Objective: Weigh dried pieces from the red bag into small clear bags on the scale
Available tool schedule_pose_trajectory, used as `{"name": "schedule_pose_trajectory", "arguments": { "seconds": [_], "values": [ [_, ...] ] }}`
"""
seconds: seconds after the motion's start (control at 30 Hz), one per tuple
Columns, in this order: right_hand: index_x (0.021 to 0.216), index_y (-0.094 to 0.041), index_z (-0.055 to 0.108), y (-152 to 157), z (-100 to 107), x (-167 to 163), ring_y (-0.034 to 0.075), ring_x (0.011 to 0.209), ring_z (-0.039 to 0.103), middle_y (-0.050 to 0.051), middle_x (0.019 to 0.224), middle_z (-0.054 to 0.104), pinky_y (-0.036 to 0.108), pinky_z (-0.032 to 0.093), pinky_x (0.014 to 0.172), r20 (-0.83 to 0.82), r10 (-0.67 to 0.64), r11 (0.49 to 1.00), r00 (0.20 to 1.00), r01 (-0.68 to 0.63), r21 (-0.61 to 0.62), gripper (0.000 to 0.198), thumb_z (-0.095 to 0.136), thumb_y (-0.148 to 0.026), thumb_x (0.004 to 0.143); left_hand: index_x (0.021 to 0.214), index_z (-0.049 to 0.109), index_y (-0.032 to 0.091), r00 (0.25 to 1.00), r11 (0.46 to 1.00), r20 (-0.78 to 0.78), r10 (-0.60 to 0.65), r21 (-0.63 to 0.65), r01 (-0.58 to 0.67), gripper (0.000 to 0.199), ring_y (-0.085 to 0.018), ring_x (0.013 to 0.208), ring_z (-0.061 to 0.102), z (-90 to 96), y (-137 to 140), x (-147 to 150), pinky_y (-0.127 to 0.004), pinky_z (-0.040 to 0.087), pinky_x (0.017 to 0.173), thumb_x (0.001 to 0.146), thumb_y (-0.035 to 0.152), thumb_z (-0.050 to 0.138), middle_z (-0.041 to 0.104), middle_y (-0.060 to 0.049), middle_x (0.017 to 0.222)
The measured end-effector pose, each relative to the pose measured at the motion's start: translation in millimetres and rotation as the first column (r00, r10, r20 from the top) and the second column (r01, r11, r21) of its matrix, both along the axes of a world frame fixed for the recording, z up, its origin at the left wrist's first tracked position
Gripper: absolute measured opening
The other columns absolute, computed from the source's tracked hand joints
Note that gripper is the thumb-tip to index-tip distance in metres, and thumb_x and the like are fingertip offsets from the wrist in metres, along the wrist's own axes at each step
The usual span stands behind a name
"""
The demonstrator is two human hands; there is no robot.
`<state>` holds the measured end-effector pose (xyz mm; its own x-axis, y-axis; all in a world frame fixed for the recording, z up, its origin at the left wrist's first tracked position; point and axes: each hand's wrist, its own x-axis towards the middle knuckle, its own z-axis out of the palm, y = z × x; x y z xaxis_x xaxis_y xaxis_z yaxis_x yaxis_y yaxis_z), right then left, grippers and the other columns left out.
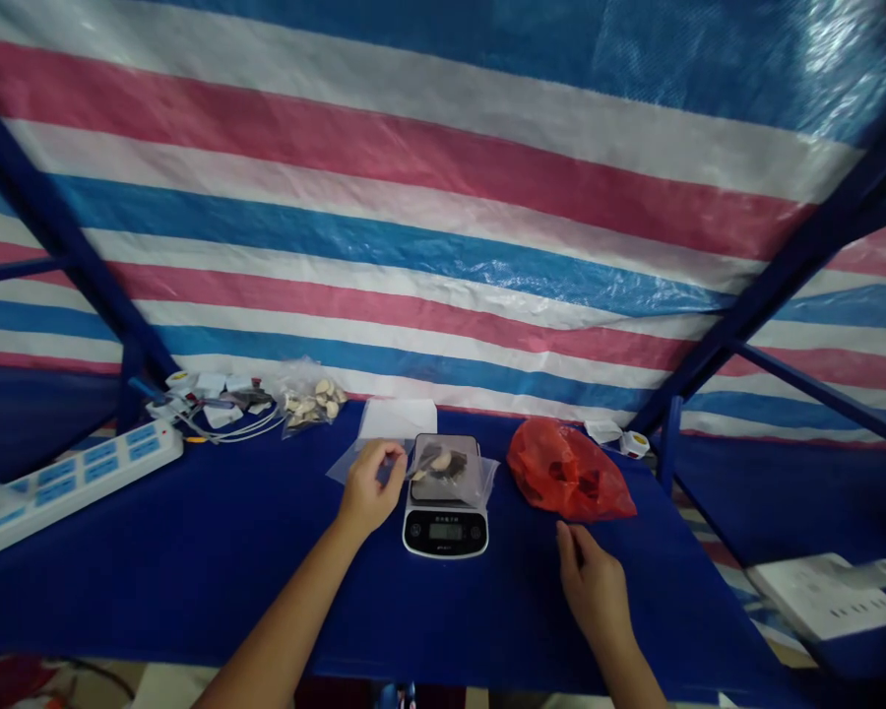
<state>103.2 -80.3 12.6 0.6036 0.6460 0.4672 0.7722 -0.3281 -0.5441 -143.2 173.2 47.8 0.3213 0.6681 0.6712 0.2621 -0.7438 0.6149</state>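
Light is dim and fairly even around the scale (pixel 447 514), whose display (pixel 445 532) is too soft to read. The strongest glare whitens the striped sheet (pixel 849 59) far above and right of the scale; smaller glints (on crinkled plastic) streak it nearer. Wide-lens distortion splays the 2 blue posts (pixel 74 231) flanking the scale. Well right of it, a white socket block (pixel 819 596) is blurred; left of it, the blue tabletop (pixel 251 532) looks dark.
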Motion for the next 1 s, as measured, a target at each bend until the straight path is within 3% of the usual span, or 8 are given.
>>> {"name": "schedule_pose_trajectory", "arguments": {
  "seconds": [0.13, 0.27, 0.37, 0.53, 0.67, 0.77, 0.87, 1.0],
  "values": [
    [0.07, -0.021, 0.061, 37, 35, -20, 0.016, 0.05, 0.055, 0.002, 0.056, 0.058, 0.027, 0.038, 0.052, -0.309, 0.027, 0.999, 0.951, -0.014, 0.045, 0.056, 0.05, -0.071, 0.093, 0.081, 0.06, 0.02, 0.991, 0.988, 0.015, 0.132, -0.081, -0.13, 0.02, -0.013, 0.065, 0.054, -12.4, 9, -10, -0.027, 0.045, 0.067, 0.092, 0.035, 0.053, 0.061, 0.0, 0.072],
    [0.076, -0.02, 0.06, 62, 50, -21, 0.014, 0.04, 0.045, -0.003, 0.05, 0.047, 0.026, 0.03, 0.042, -0.662, 0.124, 0.992, 0.739, -0.103, 0.071, 0.063, 0.057, -0.083, 0.079, 0.081, 0.06, 0.019, 0.989, 0.98, -0.009, 0.148, -0.132, -0.148, 0.024, -0.013, 0.061, 0.054, -22.0, 22, -14, -0.025, 0.043, 0.063, 0.094, 0.037, 0.051, 0.061, 0.0, 0.069],
    [0.078, -0.018, 0.064, 73, 54, -19, 0.01, 0.042, 0.033, -0.007, 0.052, 0.038, 0.025, 0.022, 0.041, -0.73, 0.205, 0.974, 0.652, -0.208, 0.088, 0.066, 0.059, -0.084, 0.075, 0.079, 0.061, 0.02, 0.994, 0.983, -0.055, 0.091, -0.156, -0.099, 0.024, -0.013, 0.06, 0.053, -24.8, 23, -11, -0.025, 0.042, 0.061, 0.093, 0.038, 0.052, 0.059, 0.001, 0.067],
    [0.067, -0.016, 0.064, 106, 63, -30, 0.01, 0.051, 0.032, -0.004, 0.054, 0.04, 0.026, 0.024, 0.05, -0.708, 0.25, 0.948, 0.66, -0.317, 0.038, 0.06, 0.06, -0.075, 0.077, 0.079, 0.059, 0.02, 0.99, 0.972, -0.099, 0.096, -0.206, -0.115, 0.025, -0.013, 0.06, 0.051, -24.3, 23, -8, -0.026, 0.04, 0.062, 0.093, 0.038, 0.049, 0.058, 0.001, 0.067],
    [0.068, -0.017, 0.064, 140, 104, -48, 0.012, 0.056, 0.041, -0.002, 0.058, 0.049, 0.027, 0.03, 0.054, -0.596, 0.372, 0.913, 0.711, -0.397, 0.096, 0.047, 0.061, -0.063, 0.08, 0.08, 0.057, 0.02, 0.984, 0.961, -0.153, 0.087, -0.247, -0.124, 0.026, -0.014, 0.064, 0.055, -23.3, 23, -7, -0.026, 0.041, 0.064, 0.094, 0.037, 0.044, 0.06, -0.001, 0.07],
    [0.075, -0.02, 0.072, 159, 165, -66, 0.012, 0.057, 0.046, -0.002, 0.06, 0.057, 0.027, 0.031, 0.057, -0.295, 0.565, 0.785, 0.77, -0.612, -0.096, 0.028, 0.061, -0.042, 0.089, 0.079, 0.058, 0.02, 0.974, 0.951, -0.217, 0.064, -0.283, -0.126, 0.023, -0.015, 0.064, 0.056, -25.1, 23, -5, -0.027, 0.04, 0.063, 0.093, 0.032, 0.046, 0.061, -0.001, 0.069],
    [0.078, -0.022, 0.077, 183, 227, -85, 0.011, 0.054, 0.045, -0.002, 0.057, 0.057, 0.028, 0.029, 0.059, -0.023, 0.718, 0.66, 0.696, -0.69, -0.298, 0.019, 0.063, -0.026, 0.09, 0.074, 0.058, 0.02, 0.958, 0.944, -0.284, 0.05, -0.3, -0.138, 0.019, -0.018, 0.067, 0.058, -28.7, 23, -2, -0.03, 0.041, 0.066, 0.09, 0.026, 0.049, 0.062, -0.003, 0.069],
    [0.08, -0.024, 0.08, 255, 256, -117, 0.012, 0.061, 0.053, -0.001, 0.069, 0.068, 0.029, 0.034, 0.062, 0.059, 0.822, 0.539, 0.566, -0.74, -0.402, 0.011, 0.072, -0.026, 0.087, 0.082, 0.063, 0.021, 0.943, 0.951, -0.33, 0.036, -0.278, -0.134, 0.007, -0.025, 0.085, 0.064, -32.0, 23, 0, -0.037, 0.046, 0.079, 0.084, 0.022, 0.056, 0.068, -0.009, 0.086]
  ]
}}
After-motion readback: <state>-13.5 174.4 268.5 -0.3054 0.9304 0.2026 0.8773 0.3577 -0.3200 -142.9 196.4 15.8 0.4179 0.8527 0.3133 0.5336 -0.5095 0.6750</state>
